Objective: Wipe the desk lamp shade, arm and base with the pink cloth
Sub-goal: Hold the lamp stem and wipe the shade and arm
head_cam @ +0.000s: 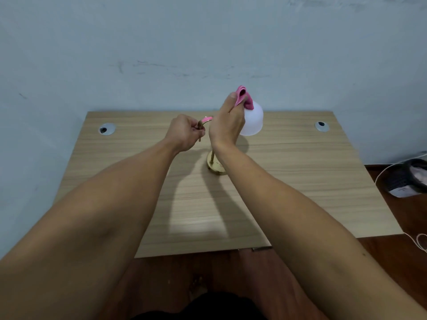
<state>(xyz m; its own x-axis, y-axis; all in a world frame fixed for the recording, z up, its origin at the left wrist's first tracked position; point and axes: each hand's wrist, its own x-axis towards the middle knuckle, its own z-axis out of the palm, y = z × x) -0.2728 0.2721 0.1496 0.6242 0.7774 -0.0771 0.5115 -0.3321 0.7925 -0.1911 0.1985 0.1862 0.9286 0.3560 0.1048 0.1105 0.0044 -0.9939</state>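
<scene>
A small desk lamp stands on the wooden desk. Its white shade hangs at the upper right, its curved brass arm arches left, and its round brass base sits below, partly hidden by my right wrist. My right hand presses the pink cloth onto the top of the shade. My left hand pinches the brass arm at its bend. A bit of pink shows on the arm just past my left fingers.
Two round cable grommets sit in the desk's back corners. A pale blue wall stands right behind the desk. On the floor at right lie a dark bag and a white cord.
</scene>
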